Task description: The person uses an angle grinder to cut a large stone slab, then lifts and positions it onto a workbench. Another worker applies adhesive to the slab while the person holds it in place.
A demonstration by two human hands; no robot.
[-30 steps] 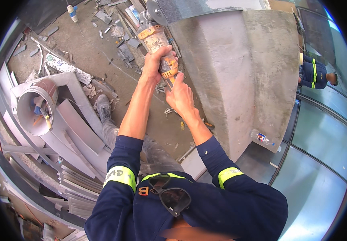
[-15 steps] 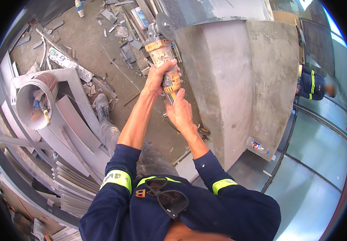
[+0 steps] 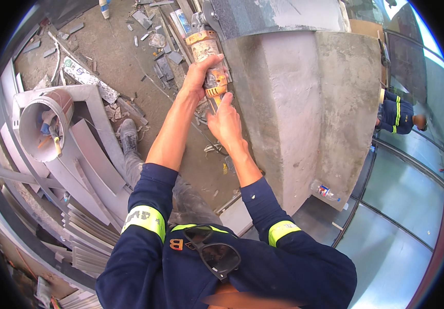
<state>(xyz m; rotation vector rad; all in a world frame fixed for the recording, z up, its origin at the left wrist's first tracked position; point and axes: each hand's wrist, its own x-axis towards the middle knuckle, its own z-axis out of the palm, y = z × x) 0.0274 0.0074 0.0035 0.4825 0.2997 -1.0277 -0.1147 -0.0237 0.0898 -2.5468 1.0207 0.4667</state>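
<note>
Both my hands grip a dusty yellow angle grinder point(image 3: 205, 50), held out ahead of me with its head pointing away. My left hand point(image 3: 199, 77) is closed round the middle of its body. Behind it, my right hand point(image 3: 225, 121) wraps the rear end near the cord. At the far end, the cutting disc point(image 3: 211, 14) is partly cut off by the top of the view. It is close to the left edge of a dark slab point(image 3: 278, 16); whether they touch I cannot tell. Below that slab stands a grey plastered block point(image 3: 296, 103).
At left, a bucket point(image 3: 66, 110) with tools sits on a pale frame among stacked metal strips point(image 3: 91, 247). Broken tile pieces point(image 3: 164, 68) and boards litter the ground. A plastic bottle point(image 3: 326, 192) lies on the block's near ledge. Another person point(image 3: 398, 112) is at the right, by glass panels.
The grinder and both my hands have moved forward, away from me, bringing the disc up beside the dark slab's edge. The person at right has shifted slightly.
</note>
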